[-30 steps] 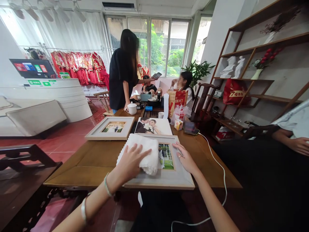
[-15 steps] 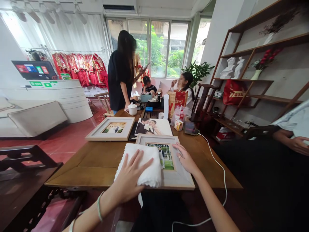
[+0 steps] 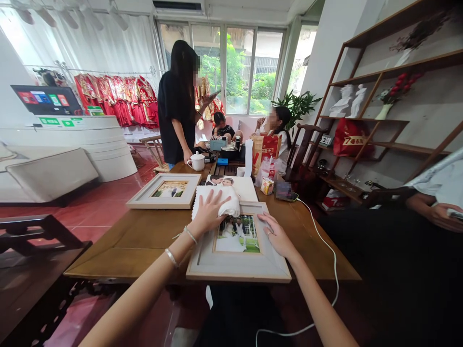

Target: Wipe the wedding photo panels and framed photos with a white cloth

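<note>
My left hand (image 3: 209, 215) lies flat with fingers spread on a folded white cloth (image 3: 233, 207). Under the cloth is the upper left part of a picture frame (image 3: 237, 269) with a pale border. Its photo of a couple on grass shows below the cloth. My right hand (image 3: 279, 237), a ring on one finger, rests with fingers stretched out on the frame's right border. Behind the cloth lies a wedding photo panel (image 3: 248, 185), partly covered. A second picture frame (image 3: 146, 190) lies flat to the left.
The wooden table (image 3: 119, 241) also bears a white lidded mug (image 3: 197, 162), bags (image 3: 267, 149), a small box (image 3: 267, 186) and a phone (image 3: 285, 191) with a white cable (image 3: 331, 250). Several people are around; one stands (image 3: 175, 111) at the table's far left. Shelves (image 3: 383, 120) stand right.
My left hand has slid the cloth away from me, from the frame's lower left to its top edge, uncovering more of the photo. My right hand has stayed on the border.
</note>
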### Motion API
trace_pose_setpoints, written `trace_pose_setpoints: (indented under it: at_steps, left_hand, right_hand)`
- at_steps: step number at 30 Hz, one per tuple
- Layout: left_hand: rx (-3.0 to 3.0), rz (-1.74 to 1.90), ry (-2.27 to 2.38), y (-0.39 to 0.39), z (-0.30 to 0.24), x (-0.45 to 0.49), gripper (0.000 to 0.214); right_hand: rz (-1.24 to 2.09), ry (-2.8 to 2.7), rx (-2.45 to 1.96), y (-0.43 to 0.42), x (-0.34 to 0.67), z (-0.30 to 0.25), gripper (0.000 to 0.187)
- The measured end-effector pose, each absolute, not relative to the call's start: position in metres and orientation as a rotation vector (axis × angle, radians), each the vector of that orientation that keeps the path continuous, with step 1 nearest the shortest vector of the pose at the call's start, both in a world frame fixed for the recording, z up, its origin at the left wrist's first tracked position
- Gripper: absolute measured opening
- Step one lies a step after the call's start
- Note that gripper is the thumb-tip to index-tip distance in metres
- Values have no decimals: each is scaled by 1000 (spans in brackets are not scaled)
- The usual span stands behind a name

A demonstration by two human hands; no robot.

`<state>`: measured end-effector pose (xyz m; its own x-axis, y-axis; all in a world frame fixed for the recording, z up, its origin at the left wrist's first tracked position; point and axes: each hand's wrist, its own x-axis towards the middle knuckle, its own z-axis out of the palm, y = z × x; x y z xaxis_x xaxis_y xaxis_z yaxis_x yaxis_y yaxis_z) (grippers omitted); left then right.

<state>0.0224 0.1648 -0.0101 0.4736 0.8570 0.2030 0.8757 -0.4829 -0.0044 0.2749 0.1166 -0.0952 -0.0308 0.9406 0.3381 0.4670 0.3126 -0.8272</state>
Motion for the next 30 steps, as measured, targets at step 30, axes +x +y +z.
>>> trace_pose_setpoints:
  at_steps: [30]
  left_hand:
    - [-2683, -122, -1642, 75, -12, 17, 68]
  right_hand:
    - [484, -1746, -1263, 144, 277, -85, 39]
